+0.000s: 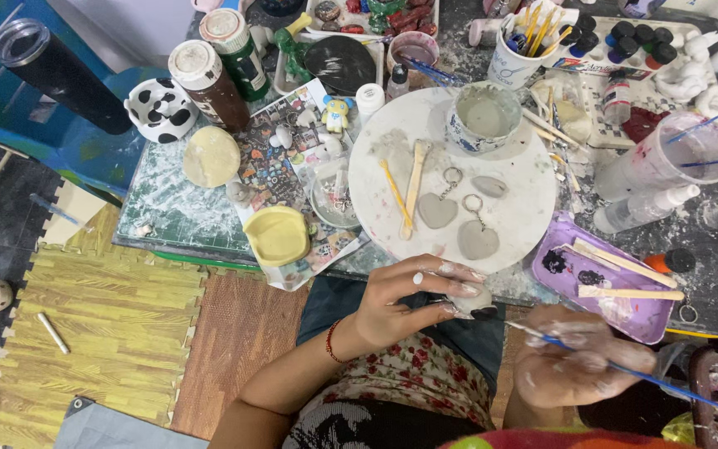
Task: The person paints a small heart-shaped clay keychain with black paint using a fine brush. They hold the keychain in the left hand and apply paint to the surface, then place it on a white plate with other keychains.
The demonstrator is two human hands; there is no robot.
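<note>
Grey clay piece (469,301) sits pinched in my left hand (413,301), fingers curled around it, just below the round white board (384,191). My right hand (579,366) grips a blue paintbrush (625,370), its tip touching the clay.

Small grey clay piece (469,300): rounded lump, pale, held in left hand (413,299) fingertips. Thin blue-handled paintbrush (625,370): gripped in right hand (579,366), lying slanted, dark tip touching clay piece, handle running out past right hand.
</note>
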